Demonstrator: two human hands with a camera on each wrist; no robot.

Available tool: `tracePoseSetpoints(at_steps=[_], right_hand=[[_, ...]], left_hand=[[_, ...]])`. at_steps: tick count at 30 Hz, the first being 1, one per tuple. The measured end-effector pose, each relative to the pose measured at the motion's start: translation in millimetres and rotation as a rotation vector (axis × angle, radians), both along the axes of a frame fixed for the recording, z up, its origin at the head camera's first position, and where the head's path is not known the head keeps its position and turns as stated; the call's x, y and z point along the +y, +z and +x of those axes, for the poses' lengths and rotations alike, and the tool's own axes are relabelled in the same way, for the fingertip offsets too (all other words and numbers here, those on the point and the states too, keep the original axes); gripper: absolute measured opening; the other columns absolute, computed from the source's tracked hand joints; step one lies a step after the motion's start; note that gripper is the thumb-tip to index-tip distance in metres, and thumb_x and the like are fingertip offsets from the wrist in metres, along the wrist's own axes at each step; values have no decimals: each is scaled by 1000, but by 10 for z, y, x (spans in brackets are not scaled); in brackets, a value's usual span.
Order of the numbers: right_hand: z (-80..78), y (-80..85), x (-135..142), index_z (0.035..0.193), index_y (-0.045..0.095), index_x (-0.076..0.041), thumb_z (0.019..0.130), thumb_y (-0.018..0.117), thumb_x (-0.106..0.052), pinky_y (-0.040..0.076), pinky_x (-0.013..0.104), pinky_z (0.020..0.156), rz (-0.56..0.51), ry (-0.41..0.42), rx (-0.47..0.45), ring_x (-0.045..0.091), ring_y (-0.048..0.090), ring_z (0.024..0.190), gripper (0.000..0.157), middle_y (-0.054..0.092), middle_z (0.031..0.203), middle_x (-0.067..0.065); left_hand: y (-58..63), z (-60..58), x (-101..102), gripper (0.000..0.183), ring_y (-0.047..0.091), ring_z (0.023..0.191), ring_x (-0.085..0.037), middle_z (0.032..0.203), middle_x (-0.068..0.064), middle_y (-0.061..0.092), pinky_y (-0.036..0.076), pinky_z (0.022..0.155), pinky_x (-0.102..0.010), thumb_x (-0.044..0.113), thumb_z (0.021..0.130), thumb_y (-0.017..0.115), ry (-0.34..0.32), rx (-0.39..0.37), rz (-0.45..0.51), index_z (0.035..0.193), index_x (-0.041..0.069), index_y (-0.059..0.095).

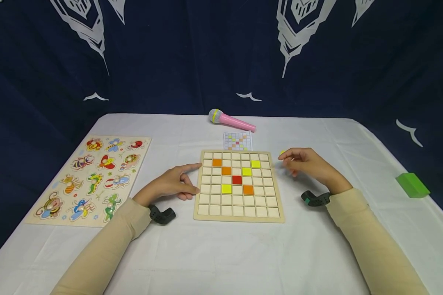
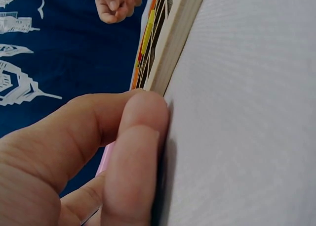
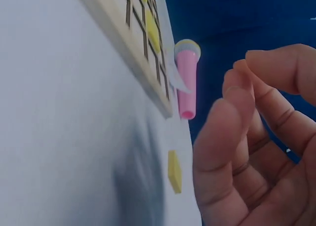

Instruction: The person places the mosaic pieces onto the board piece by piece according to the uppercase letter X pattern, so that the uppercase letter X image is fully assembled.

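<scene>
A wooden grid board (image 1: pixel 240 218) lies mid-table, its cells mostly white. Three orange tiles, three yellow tiles and one red tile (image 1: pixel 237 180) sit in it. My left hand (image 1: pixel 173 182) touches the board's left edge with its fingertips, index finger stretched out; the left wrist view shows the fingers (image 2: pixel 133 161) against the wooden side. Right of the board, my right hand (image 1: pixel 306 166) hovers over the cloth with bent fingers and nothing between them. A loose yellow tile (image 3: pixel 174 171) lies on the table below that hand, mostly hidden by its fingertips in the head view.
Behind the board lie a small printed pattern card (image 1: pixel 238 140) and a pink toy microphone (image 1: pixel 236 121). An insect picture puzzle board (image 1: pixel 96 180) covers the table's left side. A green block (image 1: pixel 412 185) rests near the right edge of the white cloth.
</scene>
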State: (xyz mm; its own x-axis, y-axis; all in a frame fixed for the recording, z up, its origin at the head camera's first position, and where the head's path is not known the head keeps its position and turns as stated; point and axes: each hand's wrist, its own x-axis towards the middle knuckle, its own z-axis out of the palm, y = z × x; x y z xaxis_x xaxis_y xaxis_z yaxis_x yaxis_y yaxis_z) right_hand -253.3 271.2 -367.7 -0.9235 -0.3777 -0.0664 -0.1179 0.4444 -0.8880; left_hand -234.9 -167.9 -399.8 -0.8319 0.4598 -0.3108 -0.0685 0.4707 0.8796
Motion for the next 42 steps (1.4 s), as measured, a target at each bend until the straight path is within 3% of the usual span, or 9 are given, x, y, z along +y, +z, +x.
tracePoseSetpoints(at_steps=[4,11,19,28,35,39,42], right_hand=[[-42,-41,49,134,62,14,107,63,-7,59,26,67,3,-47,16,14,61,73,34,72,103,3],[-119,-55,123,138,63,8,108,65,-14,38,25,50,48,-128,2,12,58,68,37,67,84,0],[-301,-115,114,142,61,8,109,63,-13,53,22,66,67,-177,-32,11,58,76,39,66,104,6],[-414,-181,78,143,61,7,108,62,-7,55,21,69,135,-226,-55,11,60,78,38,66,109,9],[-466,-209,73,149,60,2,102,58,1,51,23,65,194,-265,-83,14,57,72,46,58,96,8],[-484,-193,51,149,60,1,102,55,2,46,27,62,259,-230,-67,16,54,67,48,57,85,7],[-472,-164,42,149,61,1,103,55,0,46,28,63,311,-199,-57,16,55,68,46,58,87,8]], left_hand=[[-5,1,-3,94,72,67,-13,86,-13,71,63,63,-24,5,92,85,-6,1,1,170,8,32],[-7,-6,-1,94,72,67,-14,85,-12,70,63,63,-24,5,92,85,3,-3,-2,170,8,33],[-9,-6,-7,94,72,67,-13,84,-12,70,63,63,-24,4,92,85,-1,10,-7,170,7,33],[-4,-1,3,94,73,67,-14,85,-13,69,64,63,-25,4,91,85,9,-1,-7,170,8,34],[-10,-5,4,94,73,67,-14,86,-13,69,64,63,-25,3,91,85,7,0,2,170,9,34],[-14,-4,-3,94,73,68,-14,86,-13,69,64,64,-25,4,92,85,5,1,-2,170,9,34],[-16,-5,-3,94,73,68,-14,85,-12,70,64,64,-25,4,92,85,-4,8,-3,170,8,33]])
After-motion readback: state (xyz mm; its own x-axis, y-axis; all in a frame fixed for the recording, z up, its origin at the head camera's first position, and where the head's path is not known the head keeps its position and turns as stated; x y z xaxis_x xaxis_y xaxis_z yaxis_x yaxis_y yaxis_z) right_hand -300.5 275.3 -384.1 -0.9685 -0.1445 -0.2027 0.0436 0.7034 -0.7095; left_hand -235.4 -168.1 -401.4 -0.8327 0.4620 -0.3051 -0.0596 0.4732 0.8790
